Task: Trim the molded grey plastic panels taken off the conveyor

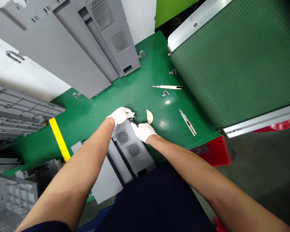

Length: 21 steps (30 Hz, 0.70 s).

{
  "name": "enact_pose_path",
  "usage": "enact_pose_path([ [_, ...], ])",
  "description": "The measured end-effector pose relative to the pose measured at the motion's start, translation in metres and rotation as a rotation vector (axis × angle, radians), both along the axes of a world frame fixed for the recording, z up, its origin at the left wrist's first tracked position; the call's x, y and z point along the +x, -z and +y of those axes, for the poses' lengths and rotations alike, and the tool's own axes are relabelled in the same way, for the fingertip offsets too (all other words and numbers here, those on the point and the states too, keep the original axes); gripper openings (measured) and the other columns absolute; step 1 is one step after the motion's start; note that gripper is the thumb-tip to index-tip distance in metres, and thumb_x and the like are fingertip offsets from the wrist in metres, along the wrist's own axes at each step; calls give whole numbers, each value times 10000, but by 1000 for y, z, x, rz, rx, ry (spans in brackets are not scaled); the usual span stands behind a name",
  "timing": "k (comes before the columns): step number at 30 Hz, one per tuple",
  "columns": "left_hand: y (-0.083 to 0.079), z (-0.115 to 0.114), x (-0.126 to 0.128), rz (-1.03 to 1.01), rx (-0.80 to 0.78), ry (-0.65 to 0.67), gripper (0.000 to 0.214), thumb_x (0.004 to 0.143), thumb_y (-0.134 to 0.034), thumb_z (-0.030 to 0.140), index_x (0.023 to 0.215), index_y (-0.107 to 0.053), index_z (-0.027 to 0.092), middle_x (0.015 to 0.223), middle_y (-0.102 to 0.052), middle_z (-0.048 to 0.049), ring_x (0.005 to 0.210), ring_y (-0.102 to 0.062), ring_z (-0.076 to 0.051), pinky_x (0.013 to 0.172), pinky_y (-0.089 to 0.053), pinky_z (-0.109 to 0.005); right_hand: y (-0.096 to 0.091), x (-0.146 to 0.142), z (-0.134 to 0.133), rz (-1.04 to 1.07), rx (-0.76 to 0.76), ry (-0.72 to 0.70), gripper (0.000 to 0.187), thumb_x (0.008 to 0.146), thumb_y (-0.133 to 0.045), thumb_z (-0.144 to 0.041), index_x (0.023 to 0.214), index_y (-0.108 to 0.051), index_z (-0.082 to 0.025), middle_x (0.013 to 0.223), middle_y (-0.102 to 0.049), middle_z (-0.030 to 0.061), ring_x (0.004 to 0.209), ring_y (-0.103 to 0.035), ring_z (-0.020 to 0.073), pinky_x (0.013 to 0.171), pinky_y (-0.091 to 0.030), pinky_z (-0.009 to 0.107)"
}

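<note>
A grey plastic panel [142, 154] with two vent grilles lies in front of my body, its far corner between my hands. My left hand [120, 116], in a white glove, is closed at that corner, thumb and fingers pinching a small grey plastic piece [132, 118]. My right hand [143, 131], also gloved, is closed around the panel's right edge near the same corner, with its thumb pointing at the small piece. The fingertips' exact contact is partly hidden. A pale half-round piece [149, 116] lies just beyond my right hand.
On the green table [125, 91] lie two craft knives, one pale-handled [169, 87] and one [188, 123] nearer the edge. Several grey hook-shaped pieces [165, 93] are scattered about. Larger grey panels [87, 48] stand behind. A ribbed green conveyor [244, 64] borders the right; a red bin [215, 153] sits below.
</note>
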<state>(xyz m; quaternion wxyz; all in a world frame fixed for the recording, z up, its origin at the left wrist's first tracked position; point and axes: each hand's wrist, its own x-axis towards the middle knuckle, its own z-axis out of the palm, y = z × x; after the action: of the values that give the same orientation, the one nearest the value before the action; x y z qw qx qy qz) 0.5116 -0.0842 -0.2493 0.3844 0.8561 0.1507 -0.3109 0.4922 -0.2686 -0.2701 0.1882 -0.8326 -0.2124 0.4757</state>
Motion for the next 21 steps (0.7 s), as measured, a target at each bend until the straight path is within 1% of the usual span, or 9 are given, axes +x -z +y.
enact_pose_path([
  [3,-5,6,-2,-49,-61,-120,403,814,-600,543,863,-743,170,903,-756,-65,788,-627,-174,795,-477,-299,-3,0,-2,-25,13,47,798,970,-158,-663,1051,-703,-86,1069,-716,227,1090,-644,297,942,-444,366],
  [6,-13,8,-5,-138,-54,-245,408,820,-596,542,858,-741,162,908,-755,-80,822,-636,-190,843,-482,-317,-14,-10,-18,1,30,191,823,958,-127,-690,1010,-708,-108,1041,-720,212,1057,-654,295,920,-454,376],
  [8,-24,-6,-4,-253,-7,-322,414,826,-593,539,868,-740,155,928,-753,-89,857,-644,-208,866,-484,-333,-23,-24,-42,40,98,311,803,944,-151,-721,938,-708,-142,1000,-727,187,1020,-662,281,889,-464,356],
  [10,-39,-38,-1,-347,-25,-349,421,831,-594,546,880,-736,153,951,-751,-91,885,-653,-222,868,-493,-344,-29,-42,-78,84,164,420,734,941,-204,-724,830,-688,-184,912,-732,146,934,-677,249,822,-480,322],
  [13,-65,-109,1,-353,-292,-130,419,872,-557,543,970,-729,174,1034,-745,-76,965,-662,-221,915,-502,-338,-32,-75,-138,192,124,617,662,920,-275,-736,687,-601,-209,662,-665,76,602,-638,183,575,-478,286],
  [15,-76,-150,-3,-316,-451,77,444,931,-474,500,1207,-648,199,1174,-711,-70,1079,-644,-209,979,-490,-334,-30,-94,-172,325,107,828,627,897,-324,-752,669,-551,-213,544,-580,34,435,-539,147,428,-416,274],
  [16,-78,-164,-6,-315,-439,164,460,953,-429,464,1301,-583,205,1252,-677,-77,1140,-621,-207,1016,-474,-341,-29,-101,-186,374,110,934,613,892,-343,-752,672,-535,-214,512,-545,17,395,-503,136,386,-388,267],
  [18,-72,-174,-16,-317,-219,355,454,954,-395,396,1325,-558,192,1300,-641,-113,1191,-594,-246,1055,-443,-402,-26,-109,-206,407,118,1085,592,895,-361,-738,678,-520,-211,481,-508,-5,363,-477,125,345,-366,250],
  [21,-50,-159,-33,-97,191,840,416,821,-560,475,1054,-710,165,1079,-703,-161,1031,-644,-358,962,-460,-520,-18,-114,-221,411,129,1174,588,898,-365,-733,688,-519,-206,480,-514,-16,343,-471,112,316,-355,226],
])
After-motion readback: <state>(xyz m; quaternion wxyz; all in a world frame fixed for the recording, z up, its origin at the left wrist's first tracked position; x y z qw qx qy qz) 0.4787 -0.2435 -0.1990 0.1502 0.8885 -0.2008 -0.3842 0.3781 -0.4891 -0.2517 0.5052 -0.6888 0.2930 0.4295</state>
